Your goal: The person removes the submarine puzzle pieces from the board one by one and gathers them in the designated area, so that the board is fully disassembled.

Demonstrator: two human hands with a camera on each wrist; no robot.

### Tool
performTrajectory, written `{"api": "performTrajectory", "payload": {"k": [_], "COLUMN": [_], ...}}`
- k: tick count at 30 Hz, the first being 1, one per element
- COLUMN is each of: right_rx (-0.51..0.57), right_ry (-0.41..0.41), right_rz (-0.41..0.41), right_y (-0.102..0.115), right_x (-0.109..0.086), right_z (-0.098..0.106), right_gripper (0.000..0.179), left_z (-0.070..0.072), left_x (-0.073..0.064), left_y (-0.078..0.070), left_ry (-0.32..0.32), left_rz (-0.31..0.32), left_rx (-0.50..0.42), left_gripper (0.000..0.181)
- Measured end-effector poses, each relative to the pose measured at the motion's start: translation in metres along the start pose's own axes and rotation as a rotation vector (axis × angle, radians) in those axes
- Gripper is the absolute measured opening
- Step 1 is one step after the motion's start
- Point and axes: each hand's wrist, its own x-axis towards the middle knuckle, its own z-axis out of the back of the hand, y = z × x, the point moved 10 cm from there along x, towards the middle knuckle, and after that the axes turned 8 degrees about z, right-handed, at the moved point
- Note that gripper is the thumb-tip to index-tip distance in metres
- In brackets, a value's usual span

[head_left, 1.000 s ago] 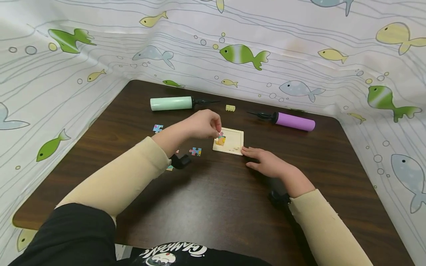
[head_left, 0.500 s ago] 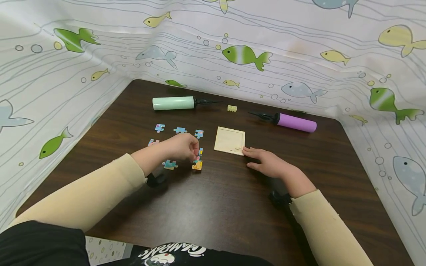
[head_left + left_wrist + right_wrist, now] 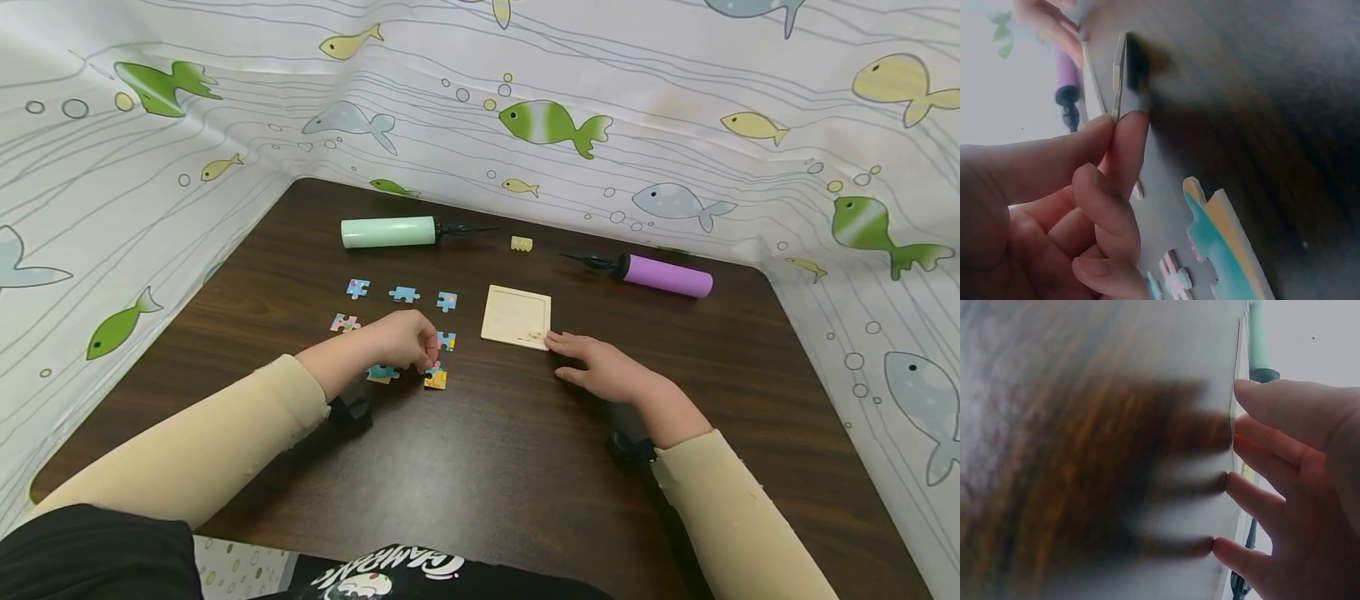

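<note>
Between thumb and index finger my left hand (image 3: 403, 337) pinches a yellow and teal puzzle piece (image 3: 436, 380); the left wrist view shows this puzzle piece (image 3: 1119, 75) edge-on, just over the table. Around that hand lie several more puzzle pieces, among them a teal one (image 3: 382, 373), a pink one (image 3: 345, 322) and a blue one (image 3: 405, 294). My right hand (image 3: 600, 363) rests with spread fingers at the lower right corner of a square wooden puzzle tray (image 3: 517, 316). In the right wrist view its fingertips (image 3: 1225, 547) meet the tabletop.
A mint-green hand pump (image 3: 390, 232) lies at the back left and a purple hand pump (image 3: 667, 276) at the back right. Between them sits a small pale-yellow block (image 3: 521, 243). A fish-patterned curtain (image 3: 450, 100) hangs behind the brown table (image 3: 480, 483).
My left hand has moved from over the tray back left and toward me with the puzzle piece, which now hangs lower among the loose pieces. My right hand has stayed put.
</note>
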Motion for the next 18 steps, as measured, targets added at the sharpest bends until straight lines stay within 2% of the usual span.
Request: {"api": "performTrajectory", "payload": {"k": [11, 18], "right_rx": [-0.003, -0.016], "right_ry": [0.002, 0.016], "right_rz": [-0.009, -0.010], "right_y": [0.001, 0.002], "right_x": [-0.003, -0.005], "right_z": [-0.001, 0.000], "right_gripper": [0.062, 0.062], "left_z": [0.004, 0.019], "left_x": [0.000, -0.008], "left_y": [0.005, -0.004], "left_ry": [-0.045, -0.121], "left_rz": [0.035, 0.005], "left_rx": [0.025, 0.010], "left_gripper": [0.012, 0.010]}}
